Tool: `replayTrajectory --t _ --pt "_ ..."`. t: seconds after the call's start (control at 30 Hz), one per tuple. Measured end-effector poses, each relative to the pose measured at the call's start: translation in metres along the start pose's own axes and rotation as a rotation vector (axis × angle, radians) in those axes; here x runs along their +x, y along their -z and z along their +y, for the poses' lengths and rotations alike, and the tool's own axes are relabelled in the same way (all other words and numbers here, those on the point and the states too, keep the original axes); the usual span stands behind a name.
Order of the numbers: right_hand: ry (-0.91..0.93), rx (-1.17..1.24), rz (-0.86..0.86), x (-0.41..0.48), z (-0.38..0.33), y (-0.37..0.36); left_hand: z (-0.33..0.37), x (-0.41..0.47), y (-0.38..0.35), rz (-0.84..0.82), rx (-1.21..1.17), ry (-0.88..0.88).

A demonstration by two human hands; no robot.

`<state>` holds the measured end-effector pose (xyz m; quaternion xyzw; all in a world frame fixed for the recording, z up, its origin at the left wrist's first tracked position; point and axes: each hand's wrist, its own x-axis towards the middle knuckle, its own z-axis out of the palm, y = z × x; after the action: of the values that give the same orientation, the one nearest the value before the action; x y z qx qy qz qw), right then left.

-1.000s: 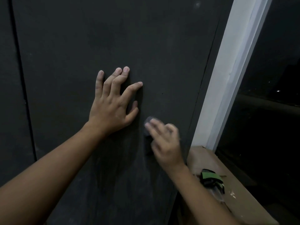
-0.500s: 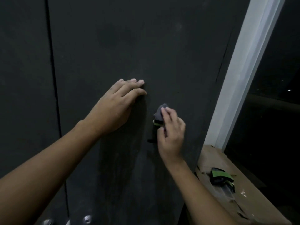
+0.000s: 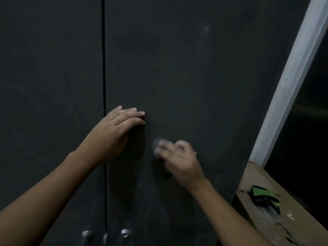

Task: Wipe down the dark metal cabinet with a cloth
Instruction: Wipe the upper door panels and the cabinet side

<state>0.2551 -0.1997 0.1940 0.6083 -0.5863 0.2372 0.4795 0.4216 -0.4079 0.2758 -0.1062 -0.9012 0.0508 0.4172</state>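
The dark metal cabinet [image 3: 177, 68] stood upright, its matte, near-black front dulled by faint smears and pale specks. A thin vertical seam split the front into two panels, with small silvery fittings low down on either side of it. A small grey cloth [image 3: 157, 144], bunched and motion-blurred, lay against the right-hand panel, gripped at the fingertips of the right hand [image 3: 179, 160].

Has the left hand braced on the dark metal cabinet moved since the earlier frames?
Yes. The left hand has slid left across the dark metal cabinet toward its vertical door seam; the wrist now overlaps it.
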Motion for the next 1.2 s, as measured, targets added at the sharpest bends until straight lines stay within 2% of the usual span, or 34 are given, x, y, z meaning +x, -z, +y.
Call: replayTrajectory --t 0.07,0.1,0.13,0.27,0.4,0.47,0.53,0.63,0.7,0.83,0.97,1.03,1.1,1.2 --pt "-0.304 0.004 0.170 0.027 -0.002 0.006 -0.009 -0.014 -0.001 -0.022 -0.045 0.010" --pt "-0.370 -0.003 0.202 0.036 -0.009 0.005 -0.012 -0.019 -0.001 -0.031 -0.084 0.020" --pt "-0.361 -0.026 0.190 0.040 -0.017 0.000 -0.013 -0.022 -0.001 -0.035 -0.138 0.033" --pt "-0.025 0.009 -0.038 0.030 -0.047 -0.035 -0.016 -0.021 0.011 -0.017 -0.371 0.116" --pt "0.252 0.037 -0.299 0.024 -0.063 -0.059 -0.028 -0.028 0.032 -0.019 -0.259 0.103" --pt "0.307 0.005 -0.266 0.040 -0.056 -0.052 -0.037 -0.038 0.040 -0.006 -0.197 0.109" --pt "0.185 -0.014 -0.126 0.065 -0.053 -0.040 -0.044 -0.049 0.043 -0.002 -0.140 0.121" --pt "-0.155 0.002 0.096 0.096 -0.065 -0.039 -0.049 -0.061 0.042 -0.036 -0.106 0.145" --pt "-0.161 -0.028 0.106 0.093 -0.083 -0.054 -0.050 -0.067 0.042 -0.042 -0.123 0.138" --pt "0.166 0.008 -0.202 0.028 -0.097 -0.097 -0.051 -0.079 0.043 -0.041 -0.154 0.137" --pt "0.309 -0.004 -0.408 -0.005 -0.110 -0.103 -0.050 -0.090 0.040 -0.100 -0.056 0.104" --pt "0.375 -0.008 -0.446 0.004 -0.103 -0.096 -0.051 -0.095 0.039 -0.112 -0.063 0.117" --pt "0.333 0.008 -0.366 0.025 -0.091 -0.082 -0.051 -0.098 0.039 -0.108 -0.080 0.128" --pt "-0.003 -0.004 -0.085 0.061 -0.080 -0.059 -0.045 -0.102 0.040 -0.025 -0.071 0.178"
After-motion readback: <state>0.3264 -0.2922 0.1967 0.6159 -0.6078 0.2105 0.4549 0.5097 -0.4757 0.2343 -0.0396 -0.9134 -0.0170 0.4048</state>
